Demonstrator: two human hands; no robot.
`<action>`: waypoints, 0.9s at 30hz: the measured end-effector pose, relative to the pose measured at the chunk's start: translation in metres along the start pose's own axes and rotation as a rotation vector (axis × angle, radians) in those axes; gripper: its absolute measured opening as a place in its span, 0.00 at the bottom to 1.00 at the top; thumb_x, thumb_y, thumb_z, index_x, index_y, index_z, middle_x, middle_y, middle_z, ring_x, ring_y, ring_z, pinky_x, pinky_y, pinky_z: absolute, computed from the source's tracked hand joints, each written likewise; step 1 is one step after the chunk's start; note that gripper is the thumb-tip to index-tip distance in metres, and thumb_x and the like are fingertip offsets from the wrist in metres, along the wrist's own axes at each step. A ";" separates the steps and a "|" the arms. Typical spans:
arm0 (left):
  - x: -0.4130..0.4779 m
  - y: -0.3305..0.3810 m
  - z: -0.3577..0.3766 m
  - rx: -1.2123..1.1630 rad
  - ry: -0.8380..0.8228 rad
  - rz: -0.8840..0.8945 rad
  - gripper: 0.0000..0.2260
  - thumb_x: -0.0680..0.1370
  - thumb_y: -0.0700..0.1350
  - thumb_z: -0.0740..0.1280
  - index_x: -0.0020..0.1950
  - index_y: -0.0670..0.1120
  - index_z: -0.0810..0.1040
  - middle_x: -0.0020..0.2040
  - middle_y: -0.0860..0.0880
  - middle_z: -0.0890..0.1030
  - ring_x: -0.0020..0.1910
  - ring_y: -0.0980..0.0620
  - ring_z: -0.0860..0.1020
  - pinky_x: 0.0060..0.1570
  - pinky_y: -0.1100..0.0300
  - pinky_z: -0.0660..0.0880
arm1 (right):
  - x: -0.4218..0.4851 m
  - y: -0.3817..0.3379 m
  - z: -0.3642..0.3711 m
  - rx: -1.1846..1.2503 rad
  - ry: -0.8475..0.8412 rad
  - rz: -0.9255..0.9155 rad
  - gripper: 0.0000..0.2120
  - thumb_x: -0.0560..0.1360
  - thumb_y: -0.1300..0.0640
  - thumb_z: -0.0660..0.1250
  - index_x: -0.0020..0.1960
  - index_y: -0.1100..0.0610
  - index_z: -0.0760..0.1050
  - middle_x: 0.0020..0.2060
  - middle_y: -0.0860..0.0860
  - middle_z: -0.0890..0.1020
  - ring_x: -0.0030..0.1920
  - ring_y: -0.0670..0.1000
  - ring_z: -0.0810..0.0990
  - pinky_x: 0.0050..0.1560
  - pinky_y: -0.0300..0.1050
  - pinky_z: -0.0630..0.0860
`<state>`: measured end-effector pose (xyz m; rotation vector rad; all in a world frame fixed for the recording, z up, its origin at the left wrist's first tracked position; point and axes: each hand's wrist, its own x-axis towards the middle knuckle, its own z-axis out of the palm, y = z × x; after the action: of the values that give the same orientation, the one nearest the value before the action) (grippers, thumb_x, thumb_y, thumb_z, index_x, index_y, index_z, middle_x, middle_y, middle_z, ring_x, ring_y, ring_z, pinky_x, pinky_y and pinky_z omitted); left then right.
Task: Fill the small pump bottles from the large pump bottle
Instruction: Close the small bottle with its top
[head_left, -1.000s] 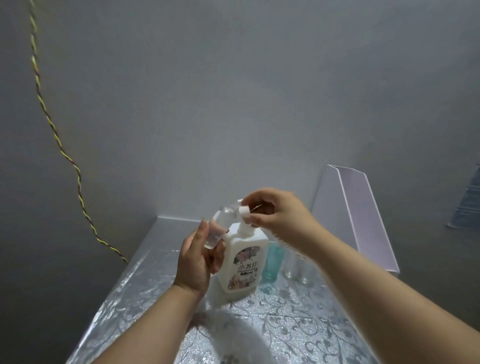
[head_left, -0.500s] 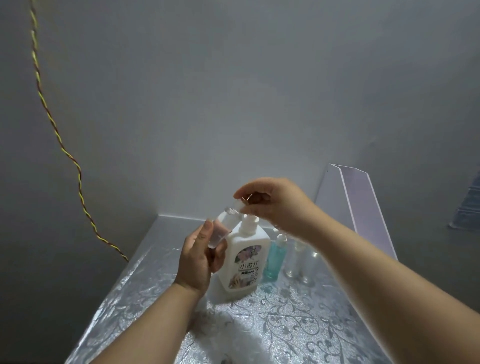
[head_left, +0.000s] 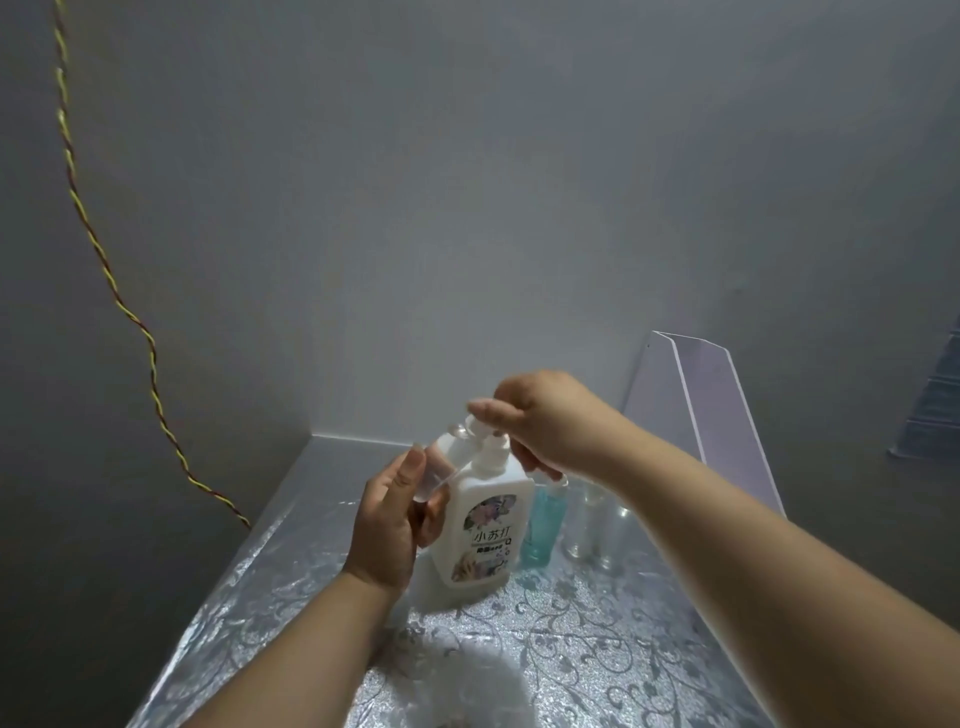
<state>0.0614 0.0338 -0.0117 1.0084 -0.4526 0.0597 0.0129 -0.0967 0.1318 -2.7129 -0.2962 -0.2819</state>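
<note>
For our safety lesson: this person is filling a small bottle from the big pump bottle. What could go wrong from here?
The left hand holds the small bottle tilted at the pump; liquid could miss its narrow mouth and land on the table. A hard push by the right hand there might knock the big bottle into the blue bottle nearby.

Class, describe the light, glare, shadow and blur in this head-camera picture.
Head view: dim light; the silver tablecloth glitters; a soft shadow lies on it between the forearms; the right hand looks smeared at its fingertips; the clear bottles behind are hazy.
</note>
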 end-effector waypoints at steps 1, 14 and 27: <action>0.000 0.000 0.000 -0.002 0.001 0.002 0.24 0.59 0.71 0.72 0.34 0.51 0.78 0.25 0.53 0.69 0.23 0.56 0.66 0.23 0.67 0.62 | 0.001 -0.001 -0.001 -0.019 -0.002 0.012 0.22 0.79 0.43 0.58 0.43 0.61 0.76 0.27 0.53 0.79 0.22 0.50 0.73 0.29 0.39 0.71; 0.002 -0.001 -0.002 -0.009 0.036 -0.003 0.25 0.59 0.72 0.72 0.35 0.50 0.79 0.27 0.52 0.69 0.25 0.55 0.66 0.27 0.64 0.60 | -0.001 0.000 -0.002 0.112 0.067 -0.057 0.18 0.72 0.43 0.70 0.57 0.52 0.76 0.40 0.48 0.81 0.36 0.46 0.79 0.40 0.38 0.76; 0.003 -0.003 -0.002 -0.039 0.040 -0.010 0.25 0.59 0.71 0.72 0.35 0.49 0.78 0.26 0.51 0.68 0.24 0.56 0.66 0.26 0.66 0.60 | -0.001 0.002 0.007 0.161 0.029 -0.068 0.05 0.74 0.52 0.70 0.47 0.52 0.77 0.31 0.44 0.77 0.27 0.43 0.76 0.33 0.38 0.76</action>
<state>0.0659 0.0334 -0.0139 0.9690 -0.4107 0.0620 0.0135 -0.0960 0.1249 -2.5421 -0.3866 -0.3029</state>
